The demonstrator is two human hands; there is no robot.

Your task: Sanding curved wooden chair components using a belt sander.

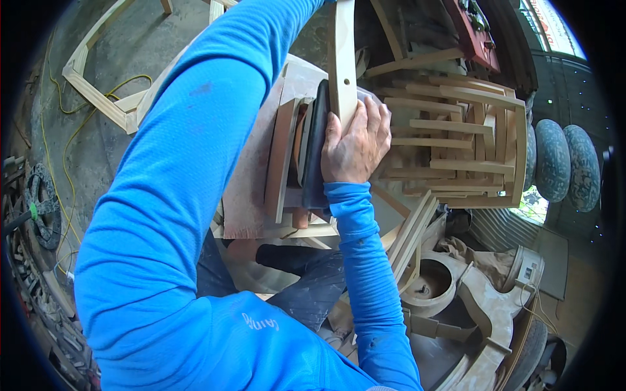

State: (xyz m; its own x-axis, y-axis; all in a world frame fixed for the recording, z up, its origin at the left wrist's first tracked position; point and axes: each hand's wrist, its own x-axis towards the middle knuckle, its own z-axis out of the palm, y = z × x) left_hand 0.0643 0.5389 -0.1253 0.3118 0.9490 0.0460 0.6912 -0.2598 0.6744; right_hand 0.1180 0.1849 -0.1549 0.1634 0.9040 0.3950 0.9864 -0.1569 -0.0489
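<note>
Right hand gripping curved wooden slat, long axis running up and away, left hand out of view

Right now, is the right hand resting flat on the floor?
No: the right hand grips an upright curved wooden strip against a dark sanding block.

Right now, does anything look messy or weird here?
Yes, a bit. A yellow cord snakes loosely over the floor on the left, by a wooden frame lying flat. The right hand presses a curved wooden slat.
</note>
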